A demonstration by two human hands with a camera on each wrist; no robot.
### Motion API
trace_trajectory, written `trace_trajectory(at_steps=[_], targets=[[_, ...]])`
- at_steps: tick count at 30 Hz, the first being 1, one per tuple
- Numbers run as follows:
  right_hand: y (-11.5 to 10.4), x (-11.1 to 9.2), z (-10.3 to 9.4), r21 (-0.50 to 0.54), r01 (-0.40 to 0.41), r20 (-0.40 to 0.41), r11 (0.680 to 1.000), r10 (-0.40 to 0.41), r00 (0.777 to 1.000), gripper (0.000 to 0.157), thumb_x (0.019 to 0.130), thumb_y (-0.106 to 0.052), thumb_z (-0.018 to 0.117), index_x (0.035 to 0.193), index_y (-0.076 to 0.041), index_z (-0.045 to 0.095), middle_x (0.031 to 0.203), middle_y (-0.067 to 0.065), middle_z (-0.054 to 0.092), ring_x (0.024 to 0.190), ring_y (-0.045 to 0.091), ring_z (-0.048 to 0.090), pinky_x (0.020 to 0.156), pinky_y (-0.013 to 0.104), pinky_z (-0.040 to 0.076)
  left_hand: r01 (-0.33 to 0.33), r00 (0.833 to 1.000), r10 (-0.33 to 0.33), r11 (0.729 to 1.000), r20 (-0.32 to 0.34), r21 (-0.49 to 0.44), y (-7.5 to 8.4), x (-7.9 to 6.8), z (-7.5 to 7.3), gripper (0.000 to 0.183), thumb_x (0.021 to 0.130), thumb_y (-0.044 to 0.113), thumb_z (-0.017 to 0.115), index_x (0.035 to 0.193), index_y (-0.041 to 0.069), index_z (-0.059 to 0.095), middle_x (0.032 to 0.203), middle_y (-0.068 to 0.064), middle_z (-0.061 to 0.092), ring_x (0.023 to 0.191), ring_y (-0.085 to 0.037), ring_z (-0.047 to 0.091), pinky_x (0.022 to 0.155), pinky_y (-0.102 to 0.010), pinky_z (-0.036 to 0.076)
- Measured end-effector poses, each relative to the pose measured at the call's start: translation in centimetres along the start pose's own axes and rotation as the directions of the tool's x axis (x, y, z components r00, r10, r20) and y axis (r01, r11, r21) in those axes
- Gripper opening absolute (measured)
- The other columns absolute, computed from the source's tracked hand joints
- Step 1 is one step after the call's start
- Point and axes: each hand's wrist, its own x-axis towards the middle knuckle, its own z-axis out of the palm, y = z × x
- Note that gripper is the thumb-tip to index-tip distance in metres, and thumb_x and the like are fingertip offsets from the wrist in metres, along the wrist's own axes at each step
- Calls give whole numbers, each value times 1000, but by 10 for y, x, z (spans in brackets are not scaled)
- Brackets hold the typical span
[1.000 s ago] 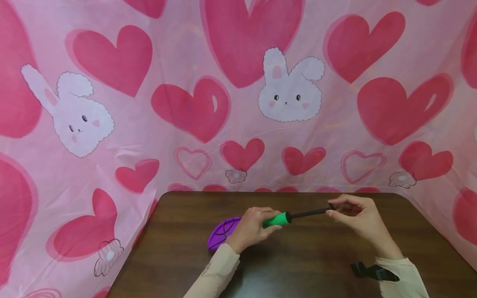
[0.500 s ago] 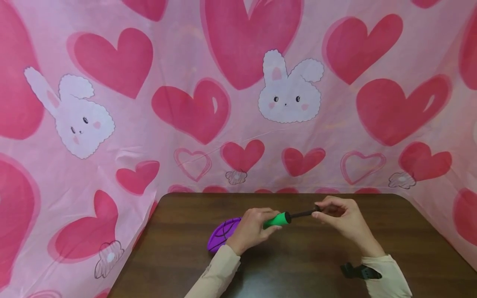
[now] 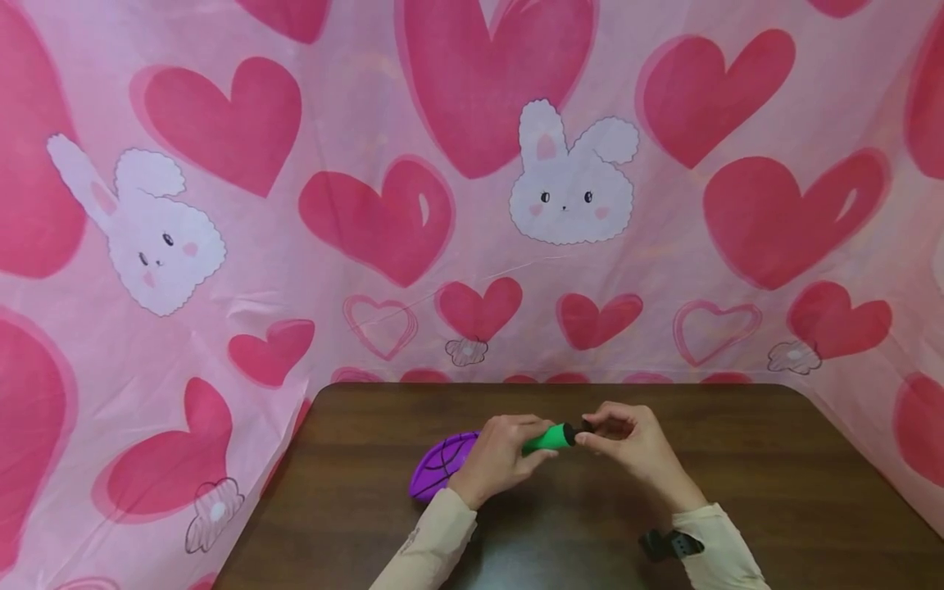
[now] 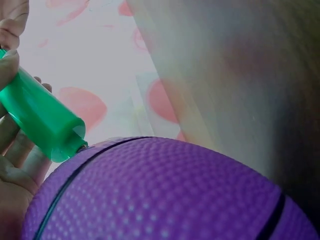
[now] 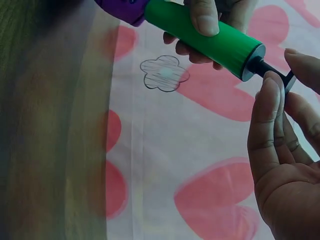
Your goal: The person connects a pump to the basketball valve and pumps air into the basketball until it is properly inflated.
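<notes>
In the head view my left hand (image 3: 497,459) grips the green barrel of a small hand pump (image 3: 549,437). A purple ball (image 3: 442,469) with black lines, its shape flattened, sits just left of that hand. The left wrist view shows the barrel's nozzle end meeting the pebbled ball (image 4: 170,195); the exact joint is hard to see. My right hand (image 3: 640,442) pinches the pump's black T-shaped handle (image 5: 288,83) between thumb and fingers. Only a short length of black rod shows between handle and barrel in the right wrist view.
Both hands work above a dark brown wooden table (image 3: 774,459) with rounded far corners. A pink cloth (image 3: 369,98) printed with hearts and rabbits hangs behind and beside it. A black strap (image 3: 667,544) is on my right wrist.
My right hand has moved left, pushing the pump's handle and black rod nearly all the way into the barrel. My left hand and the ball have stayed about where they were.
</notes>
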Motion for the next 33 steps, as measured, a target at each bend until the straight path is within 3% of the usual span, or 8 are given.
trace_trajectory(at_steps=[10, 20, 27, 33], targets=[[-6, -5, 0, -35, -35, -9, 999, 35, 999, 16, 85, -5, 84, 98, 0, 75, 88, 10, 77, 67, 11, 70, 60, 30, 60, 8, 1000, -8, 1000, 7, -7, -1, -1, -1, 30, 88, 27, 85, 116, 18, 79, 102, 6, 79, 83, -4, 69, 79, -14, 54], [-9, -4, -7, -71, 6, 12, 997, -6, 1000, 18, 85, -7, 85, 101, -5, 77, 83, -2, 76, 66, 12, 71, 61, 30, 60, 0, 1000, 0, 999, 3, -34, -1, -2, -3, 30, 90, 30, 83, 117, 17, 79, 103, 6, 79, 84, -3, 70, 80, -13, 54], [-15, -6, -28, -57, 106, -13, 993, -107, 994, 20, 83, -2, 85, 101, -1, 76, 82, 4, 76, 65, 9, 71, 59, 27, 59, 4, 1000, -5, 998, -9, -57, -4, -3, -4, 33, 90, 29, 84, 119, 15, 79, 105, 3, 80, 86, -5, 72, 82, -14, 56], [-22, -12, -51, 42, 157, -43, 987, -156, 987, 28, 81, 15, 78, 101, -4, 78, 84, -8, 77, 65, 8, 71, 57, 26, 58, 5, 1000, -6, 999, -6, -47, -6, -4, -5, 32, 91, 30, 82, 119, 15, 78, 105, 3, 80, 85, -4, 71, 82, -14, 56]])
